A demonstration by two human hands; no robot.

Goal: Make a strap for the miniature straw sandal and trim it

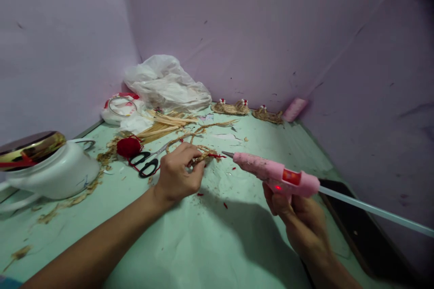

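Note:
My left hand [179, 171] pinches a braided straw cord [203, 150] near its end, where a bit of red yarn [216, 156] is tied. The rest of the cord loops away behind the fingers. In my right hand [298, 216] is a pink hot glue gun [261, 165], its red light lit and a long clear glue stick [369, 207] sticking out of the back. The gun's metal nozzle points left, a short gap from the yarn-tied end. Black-handled scissors [148, 163] and a red yarn ball [129, 146] lie just left of my left hand.
At the left stands a white pot [64, 174] with items in it. Straw strips [162, 126] and a white plastic bag [167, 83] lie behind. Two braided straw pieces [230, 107] and a pink roll [294, 109] sit by the back wall. A dark flat object [366, 230] is at the right.

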